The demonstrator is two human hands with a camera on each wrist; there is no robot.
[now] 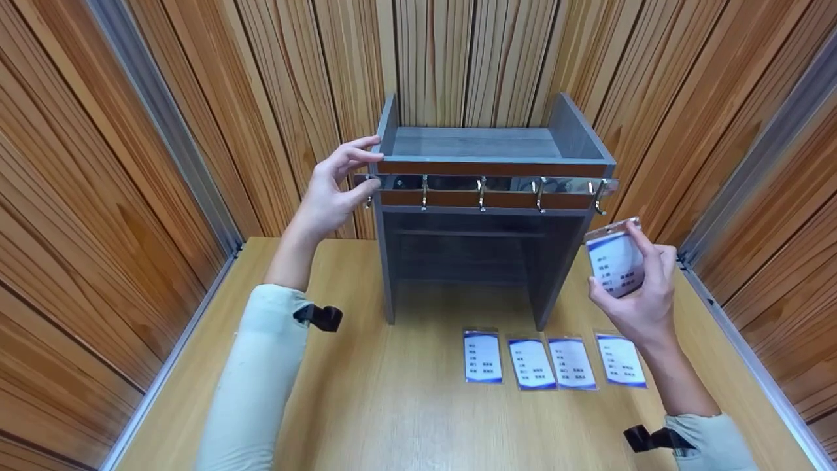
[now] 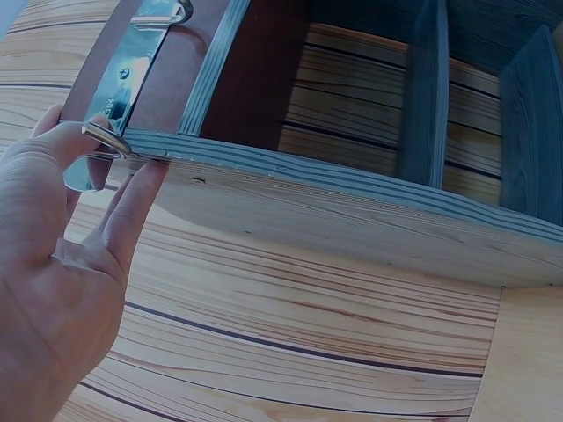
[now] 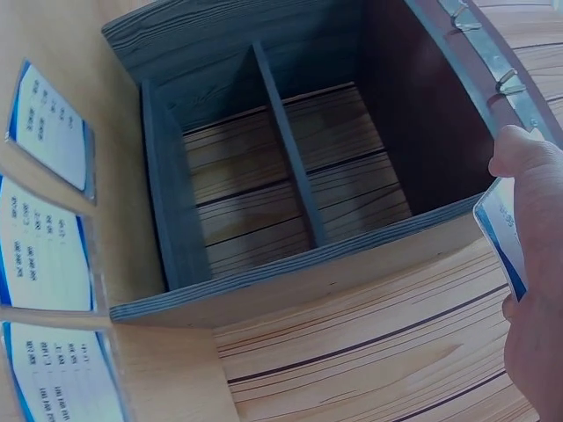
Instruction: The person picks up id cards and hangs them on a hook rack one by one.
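A metal hook rail (image 1: pixel 451 184) runs across the front of a grey shelf unit (image 1: pixel 546 261). At the rail's left end my left hand (image 1: pixel 337 186) has its thumb on the front by the last hook and its fingers at the shelf's side; the left wrist view shows this hand (image 2: pixel 70 229) holding the rail's end. My right hand (image 1: pixel 644 288) pinches a clear-cased ID badge (image 1: pixel 614 258) to the right of the unit, below the rail's right end. In the right wrist view the badge (image 3: pixel 503 233) is partly hidden behind the hand.
Several more badges lie in a row on the wooden table (image 1: pixel 366 405), including a left one (image 1: pixel 482 356) and a right one (image 1: pixel 620 360), in front of the unit's right side. Wood-panelled walls (image 1: pixel 196 98) with metal strips enclose the table.
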